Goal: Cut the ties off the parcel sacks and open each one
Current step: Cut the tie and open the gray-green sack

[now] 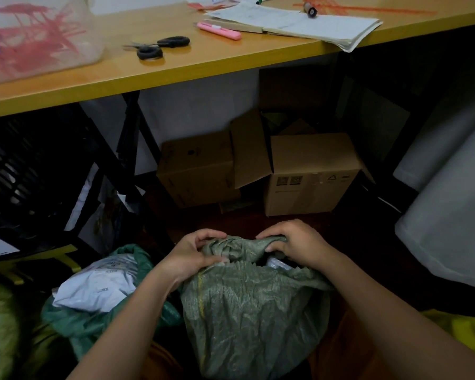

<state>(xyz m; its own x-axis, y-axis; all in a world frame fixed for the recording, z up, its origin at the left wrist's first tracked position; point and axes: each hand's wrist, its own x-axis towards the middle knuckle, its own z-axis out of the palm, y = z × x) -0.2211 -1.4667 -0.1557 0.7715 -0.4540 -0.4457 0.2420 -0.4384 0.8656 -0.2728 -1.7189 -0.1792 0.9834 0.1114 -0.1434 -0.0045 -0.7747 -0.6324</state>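
Both hands are up at the mouth of the grey-green woven sack (252,311), which sits right below and between the forearms, closest to the camera. The left hand (195,253) has its fingers curled over the bunched top fabric and the thumb pinching a fold from underneath, so it's got a proper grip on the left side of the neck. The right hand (294,245) is just across from it, fingers hooked over the rim and thumb tucked into the cloth, holding the right side. Between the two hands the neck is scrunched up, and just under the right hand there's a dark gap where something pale shows inside, can't tell what exactly.

Off to the left of the left forearm there's a second, darker green sack (137,259) lying open with white mailer parcels (99,289) spilling out of it.

Up beyond both hands is the yellow-edged table (176,75). The black-handled scissors (157,46) lie on it, well apart from either hand, up and to the left of the left one. A pink box cutter (220,31) is just right of the scissors, next to an open notebook (299,23). Under the table, straight past the hands, sit a couple of cardboard boxes (310,174).
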